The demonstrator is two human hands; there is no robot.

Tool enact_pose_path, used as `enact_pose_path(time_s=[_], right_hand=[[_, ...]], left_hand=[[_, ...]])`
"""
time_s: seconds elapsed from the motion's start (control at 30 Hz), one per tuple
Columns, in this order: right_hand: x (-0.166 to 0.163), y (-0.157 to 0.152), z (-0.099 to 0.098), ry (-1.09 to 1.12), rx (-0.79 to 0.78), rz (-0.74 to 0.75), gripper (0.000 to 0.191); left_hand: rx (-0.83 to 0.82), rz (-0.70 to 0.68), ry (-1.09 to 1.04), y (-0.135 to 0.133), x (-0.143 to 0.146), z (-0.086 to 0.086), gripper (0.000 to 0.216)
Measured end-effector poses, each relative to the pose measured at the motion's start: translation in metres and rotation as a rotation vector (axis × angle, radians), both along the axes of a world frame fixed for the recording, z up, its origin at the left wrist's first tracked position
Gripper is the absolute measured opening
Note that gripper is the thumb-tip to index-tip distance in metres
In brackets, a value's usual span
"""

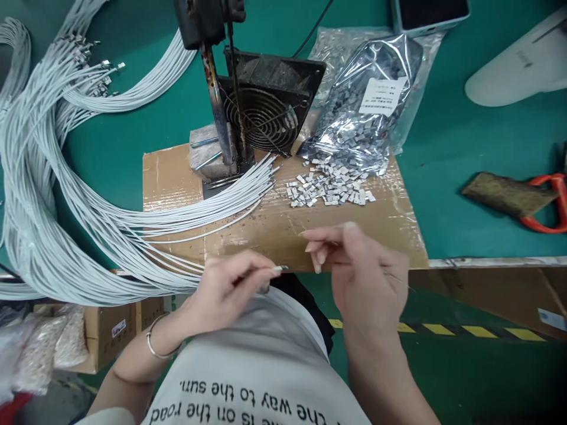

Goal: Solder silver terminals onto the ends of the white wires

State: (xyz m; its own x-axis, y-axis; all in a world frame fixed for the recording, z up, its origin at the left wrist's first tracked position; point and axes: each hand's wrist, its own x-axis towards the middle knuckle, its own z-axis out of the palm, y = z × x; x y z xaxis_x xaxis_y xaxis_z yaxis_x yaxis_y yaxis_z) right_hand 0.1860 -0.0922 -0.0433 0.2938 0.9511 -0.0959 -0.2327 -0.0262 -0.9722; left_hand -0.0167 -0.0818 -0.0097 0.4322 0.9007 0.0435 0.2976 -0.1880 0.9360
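My left hand (237, 286) is closed in a pinch just past the front edge of the cardboard. Between its thumb and index fingertip is the end of a white cable, with a small metallic tip (283, 268) poking out. My right hand (365, 268) is raised beside it, apart from the left, its fingers loosely curled. A thin wire (394, 276) shows at the side of that hand; its other end is hidden. Ahead of the hands, a pile of small white connectors (332, 184) lies on the cardboard (283, 230). Left of the pile rest the tips of many white cables (212, 206).
A soldering iron (218, 106) hangs on a stand above a grey block (210, 150). Behind it leans a black fan (270, 106). A silver bag of connectors (367, 100), a phone-like device (432, 15), a white object (522, 62) and orange-handled scissors (547, 203) are farther right.
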Motion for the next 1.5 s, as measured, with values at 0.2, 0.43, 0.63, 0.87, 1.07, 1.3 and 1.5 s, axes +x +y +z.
enact_pose_path(time_s=[0.2,0.43,0.63,0.87,1.07,1.3,1.5], right_hand=[[-0.019,-0.004,0.004,-0.145,0.054,0.194,0.021],[-0.028,-0.007,0.006,-0.171,0.116,0.266,0.018],[-0.027,-0.006,0.014,-0.169,0.082,0.258,0.016],[-0.027,-0.005,0.016,-0.159,0.070,0.256,0.018],[-0.026,-0.004,0.013,-0.149,0.066,0.263,0.019],[-0.025,-0.006,0.007,-0.079,0.049,0.263,0.015],[-0.026,-0.001,0.010,0.103,-0.032,0.283,0.013]], left_hand=[[-0.643,0.255,-0.317,0.000,-0.007,-0.001,0.039],[-0.616,0.284,-0.356,-0.002,-0.003,-0.003,0.034],[-0.596,0.272,-0.382,0.000,-0.001,-0.004,0.029],[-0.537,0.289,-0.355,0.000,0.001,-0.002,0.027],[-0.478,0.307,-0.314,0.001,0.001,-0.003,0.019],[-0.460,0.298,-0.279,0.003,0.002,-0.001,0.018],[-0.464,0.326,-0.223,0.002,0.005,0.000,0.026]])
